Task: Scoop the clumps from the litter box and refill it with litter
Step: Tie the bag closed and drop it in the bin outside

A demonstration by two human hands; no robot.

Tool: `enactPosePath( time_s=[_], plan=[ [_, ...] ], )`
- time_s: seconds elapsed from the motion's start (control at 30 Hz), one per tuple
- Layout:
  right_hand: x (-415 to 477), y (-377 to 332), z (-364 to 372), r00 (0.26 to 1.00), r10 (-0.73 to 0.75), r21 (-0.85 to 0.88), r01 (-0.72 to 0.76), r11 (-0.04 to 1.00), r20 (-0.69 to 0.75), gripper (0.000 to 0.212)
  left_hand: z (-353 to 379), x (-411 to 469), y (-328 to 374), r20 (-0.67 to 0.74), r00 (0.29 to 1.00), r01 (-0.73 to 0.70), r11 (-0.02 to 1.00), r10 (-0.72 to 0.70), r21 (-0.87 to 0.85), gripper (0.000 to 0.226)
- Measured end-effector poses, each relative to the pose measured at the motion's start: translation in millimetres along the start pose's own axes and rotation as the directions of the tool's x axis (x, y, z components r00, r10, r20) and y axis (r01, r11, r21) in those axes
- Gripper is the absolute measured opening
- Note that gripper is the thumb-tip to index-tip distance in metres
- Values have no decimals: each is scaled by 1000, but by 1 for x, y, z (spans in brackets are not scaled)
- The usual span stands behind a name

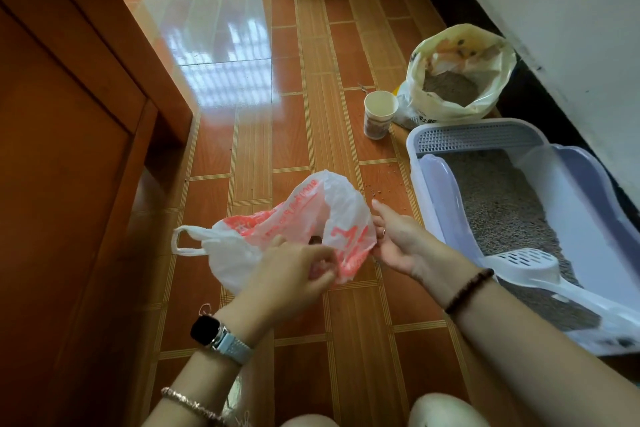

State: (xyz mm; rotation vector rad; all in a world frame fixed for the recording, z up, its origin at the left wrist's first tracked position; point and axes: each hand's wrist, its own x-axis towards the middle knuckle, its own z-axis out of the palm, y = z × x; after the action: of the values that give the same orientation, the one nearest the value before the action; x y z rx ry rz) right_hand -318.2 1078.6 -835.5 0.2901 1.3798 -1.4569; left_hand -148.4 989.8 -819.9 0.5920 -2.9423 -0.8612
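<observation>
Two hands, one plastic bag [287, 218] above the floor [277, 114].
Our left hand [294, 267] and right hand [398, 239] each have a grip clamped on its rim; one litter box [429, 184], one scoop [530, 263] inside, sits just right.

There is one litter box [434, 191]. One white scoop [526, 262] lies inside it. Past the litter box's far end are one paper cup [379, 114] and one open sack of litter [498, 55]. Left of the litter box are two hands, one left hand [294, 270] and one right hand [398, 239], and one plastic bag [311, 215]. The wrists carry three bands: one watch [206, 329], one bead bracelet [467, 289], one chain bracelet [190, 402].
</observation>
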Motion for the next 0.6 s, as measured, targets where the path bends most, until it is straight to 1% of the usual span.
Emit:
enactPosePath(
  time_s=[0.03,0.07,0.1,0.13,0.17,0.2,0.23,0.27,0.3,0.33,0.37,0.4,0.43,0.47,0.5,0.53,0.6],
  plan=[
    [2,-2,0,999,38,62,-38,997,-1,39,0,-1,1,107,994,-23,1000,22,9,17],
    [6,-3,-2,997,71,109,-69,992,-9,44,2,-2,2,182,983,-41,999,38,13,17],
    [8,-4,-4,996,87,120,-86,989,0,46,3,-3,2,225,973,-52,999,50,6,18],
    [6,-6,-5,996,81,110,-83,990,31,43,5,-3,2,245,968,-63,998,61,-2,19],
    [3,-8,-7,998,38,73,-41,996,45,35,6,-3,2,253,965,-73,997,70,2,23],
    [0,-8,-8,998,-38,6,38,999,42,27,7,-2,2,252,965,-79,997,73,14,29],
    [-3,-8,-9,992,-120,-88,123,988,35,24,7,0,2,243,968,-73,997,65,24,37],
    [-5,-8,-12,979,-203,-191,206,960,34,26,6,2,2,217,975,-55,998,50,18,43],
    [-8,-7,-14,955,-294,-310,292,905,40,30,5,6,1,161,986,-37,999,38,-5,45],
    [-9,-6,-16,917,-394,-446,376,812,55,33,3,10,0,56,998,-33,999,34,-28,43],
    [-10,-5,-18,868,-487,-566,450,690,97,34,1,16,-3,-90,995,-37,999,34,-30,36],
    [-10,-5,-19,816,-556,-644,510,570,154,34,0,23,-7,-236,972,-26,1000,22,-15,27],
    [-11,-6,-19,768,-605,-683,558,470,211,32,-2,30,-11,-341,940,16,1000,-17,-6,22],
    [-13,-7,-18,728,-636,-698,594,399,256,30,-5,37,-16,-397,914,81,997,-76,-5,23],
    [-14,-8,-18,697,-656,-705,619,347,290,28,-6,44,-23,-402,903,164,986,-154,-11,27],
    [-15,-9,-18,672,-671,-704,638,310,314,27,-5,51,-32,-358,901,255,967,-246,-21,34],
    [-16,-10,-19,642,-687,-702,660,269,341,29,-2,59,-48,-171,881,439,897,-441,-53,56]
  ],
)
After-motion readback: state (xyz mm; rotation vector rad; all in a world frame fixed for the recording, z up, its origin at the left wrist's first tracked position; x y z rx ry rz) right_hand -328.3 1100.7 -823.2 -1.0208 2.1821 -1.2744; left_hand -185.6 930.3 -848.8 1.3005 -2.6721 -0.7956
